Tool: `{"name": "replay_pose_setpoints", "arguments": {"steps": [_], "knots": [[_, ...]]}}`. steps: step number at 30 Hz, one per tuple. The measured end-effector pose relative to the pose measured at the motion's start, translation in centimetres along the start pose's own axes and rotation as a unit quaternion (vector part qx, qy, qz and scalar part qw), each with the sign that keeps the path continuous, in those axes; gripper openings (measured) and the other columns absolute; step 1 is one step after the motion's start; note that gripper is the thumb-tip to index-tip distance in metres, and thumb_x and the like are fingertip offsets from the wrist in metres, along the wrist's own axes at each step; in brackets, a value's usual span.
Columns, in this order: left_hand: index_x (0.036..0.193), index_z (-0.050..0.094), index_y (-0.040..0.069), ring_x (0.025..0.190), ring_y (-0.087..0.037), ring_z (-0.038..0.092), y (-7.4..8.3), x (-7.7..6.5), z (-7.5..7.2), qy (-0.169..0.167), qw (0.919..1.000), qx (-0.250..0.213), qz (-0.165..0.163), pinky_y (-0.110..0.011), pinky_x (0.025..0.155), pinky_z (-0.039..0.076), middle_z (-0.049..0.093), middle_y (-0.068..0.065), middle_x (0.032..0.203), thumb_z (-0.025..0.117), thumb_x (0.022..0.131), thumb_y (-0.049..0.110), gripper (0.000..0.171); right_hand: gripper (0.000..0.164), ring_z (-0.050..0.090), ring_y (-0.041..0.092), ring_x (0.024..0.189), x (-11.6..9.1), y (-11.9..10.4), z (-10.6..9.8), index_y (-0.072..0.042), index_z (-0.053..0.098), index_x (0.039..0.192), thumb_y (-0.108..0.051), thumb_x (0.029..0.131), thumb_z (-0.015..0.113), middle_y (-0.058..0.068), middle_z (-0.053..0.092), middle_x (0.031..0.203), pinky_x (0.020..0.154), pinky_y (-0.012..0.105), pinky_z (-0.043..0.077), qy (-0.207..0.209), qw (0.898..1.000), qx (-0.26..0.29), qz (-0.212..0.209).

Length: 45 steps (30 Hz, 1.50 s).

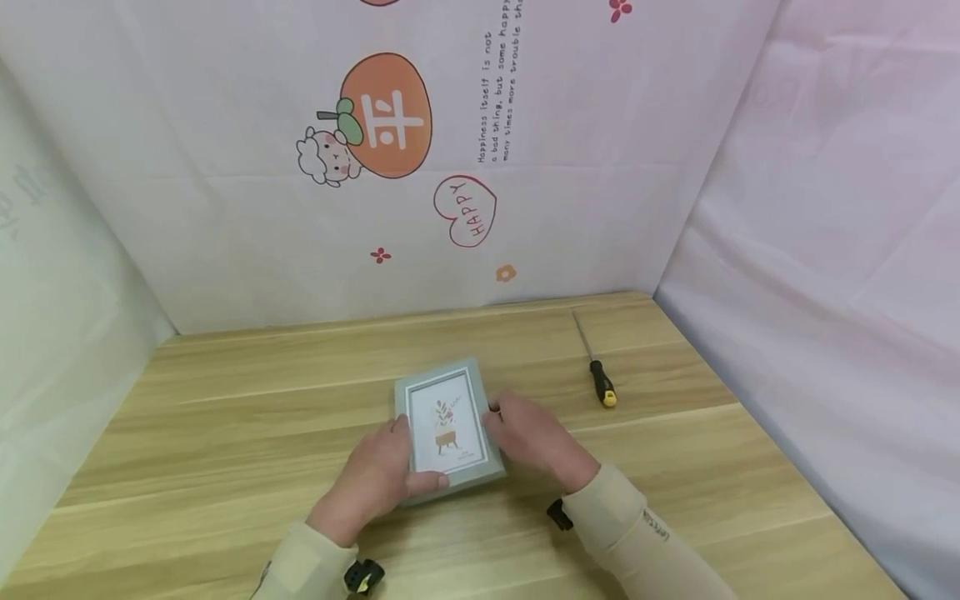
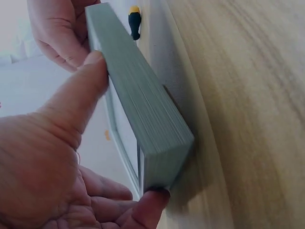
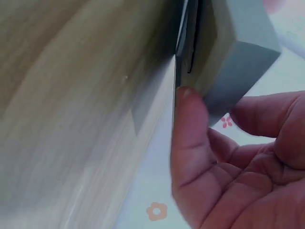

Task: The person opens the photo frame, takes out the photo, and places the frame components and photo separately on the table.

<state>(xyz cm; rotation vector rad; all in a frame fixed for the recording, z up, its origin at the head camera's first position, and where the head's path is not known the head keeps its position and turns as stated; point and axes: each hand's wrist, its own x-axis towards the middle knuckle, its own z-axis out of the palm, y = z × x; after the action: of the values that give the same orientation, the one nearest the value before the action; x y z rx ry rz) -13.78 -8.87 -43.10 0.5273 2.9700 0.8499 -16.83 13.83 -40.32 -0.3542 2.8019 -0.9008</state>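
A pale grey-green picture frame [image 1: 450,427] with a potted-plant print faces up between both hands, held slightly tilted over the wooden table. My left hand [image 1: 378,471] grips its left side and near-left corner, the thumb lying across the near edge. On the right side, my right hand [image 1: 536,437] holds the frame's edge. In the left wrist view the frame's thick side [image 2: 138,90] shows, with a finger under the corner. From the right wrist, a finger [image 3: 190,129] touches the back of the frame [image 3: 243,71], where a dark flap-like piece stands out.
A screwdriver [image 1: 602,385] with a black and yellow handle lies on the table [image 1: 247,400] to the right, its shaft pointing away. Printed white cloth [image 1: 247,208] stands behind the table, with more cloth at both sides.
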Motion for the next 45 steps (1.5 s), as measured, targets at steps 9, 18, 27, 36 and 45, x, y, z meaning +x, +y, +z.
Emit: {"name": "replay_pose_setpoints", "arguments": {"steps": [9, 18, 27, 36, 45], "knots": [[0.131, 0.05, 0.004, 0.089, -0.015, 0.056, -0.1, -0.1, -0.1, -0.02, 0.9989, -0.043, -0.003, -0.044, 0.084, 0.049, 0.064, -0.004, 0.104, 0.079, 0.07, 0.056, 0.085, 0.029, 0.059, 0.018, 0.065, 0.5, -0.1, -0.8, -0.007, 0.063, 0.098, -0.03, 0.099, 0.045, 0.004, 0.064, 0.079, 0.056, 0.034, 0.052, -0.007, 0.997, 0.082, -0.003], [0.13, 0.052, -0.003, 0.08, -0.018, 0.055, 3.7, -0.4, -1.1, 0.088, 0.9881, 0.057, 0.113, -0.039, 0.072, 0.051, 0.064, -0.008, 0.103, 0.075, 0.077, 0.052, 0.08, 0.033, 0.06, 0.016, 0.063, 0.6, -0.8, -0.9, -0.005, 0.064, 0.105, -0.03, 0.089, 0.049, 0.002, 0.066, 0.081, 0.055, 0.033, 0.052, 0.039, 0.995, 0.091, 0.028], [0.143, 0.038, -0.01, 0.101, -0.028, 0.063, 7.8, -1.9, 0.1, 0.153, 0.9627, 0.135, 0.178, -0.039, 0.082, 0.055, 0.063, -0.021, 0.126, 0.066, 0.079, 0.064, 0.102, 0.056, 0.061, 0.015, 0.056, 0.4, -1.7, -0.7, -0.001, 0.052, 0.133, -0.039, 0.091, 0.052, 0.001, 0.066, 0.075, 0.053, 0.033, 0.052, 0.043, 0.995, 0.087, 0.017], [0.144, 0.036, -0.011, 0.1, -0.026, 0.063, 8.4, -2.1, 1.9, 0.191, 0.9539, 0.167, 0.16, -0.036, 0.081, 0.054, 0.064, -0.021, 0.123, 0.077, 0.067, 0.063, 0.114, 0.059, 0.062, 0.018, 0.058, 0.3, -1.8, -0.6, -0.001, 0.047, 0.138, -0.033, 0.089, 0.052, 0.001, 0.067, 0.076, 0.054, 0.034, 0.053, 0.038, 0.993, 0.107, 0.015], [0.138, 0.043, -0.012, 0.082, -0.024, 0.063, 8.7, -1.5, 2.8, 0.243, 0.9339, 0.216, 0.149, -0.034, 0.068, 0.053, 0.068, -0.017, 0.108, 0.083, 0.058, 0.062, 0.116, 0.06, 0.063, 0.018, 0.057, 0.4, -1.9, -0.5, -0.001, 0.046, 0.14, -0.037, 0.092, 0.052, 0.002, 0.066, 0.071, 0.053, 0.035, 0.054, 0.032, 0.991, 0.129, 0.015]]}}
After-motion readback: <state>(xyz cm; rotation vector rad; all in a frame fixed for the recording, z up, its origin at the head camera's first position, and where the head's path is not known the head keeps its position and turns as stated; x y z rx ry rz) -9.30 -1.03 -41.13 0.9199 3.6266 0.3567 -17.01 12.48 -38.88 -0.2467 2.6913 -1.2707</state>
